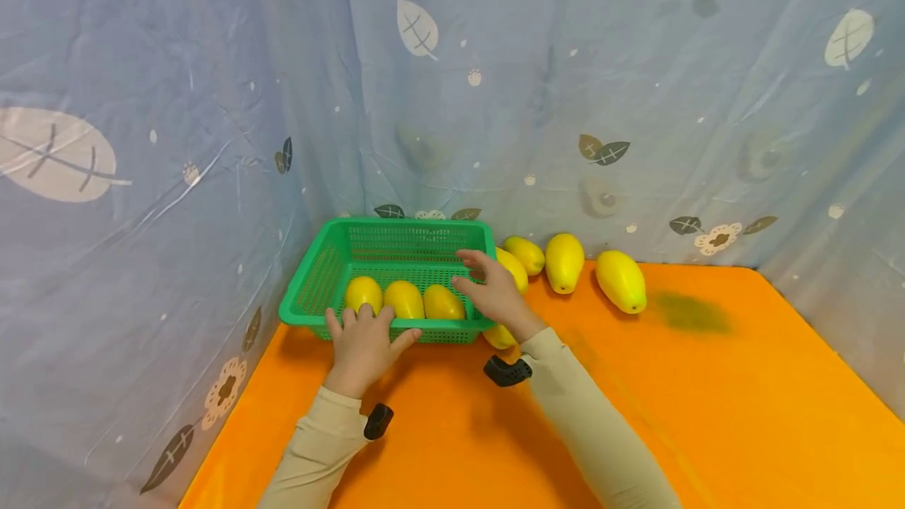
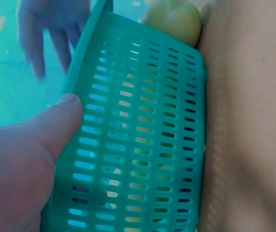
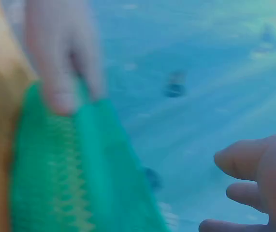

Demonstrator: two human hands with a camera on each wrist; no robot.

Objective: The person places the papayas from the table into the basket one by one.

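Head view: left hand [image 1: 360, 348] grips the near rim of the green basket [image 1: 403, 243].
Right hand [image 1: 495, 295], fingers loose and empty, hovers at the basket's right end, nearer the yellow fruits [image 1: 565, 264] just right; three more line its long near wall inside.

- You can read no text, labels or brands in the head view.
- You find no legible numbers or signs there.
- Your wrist views show you no readable lettering.
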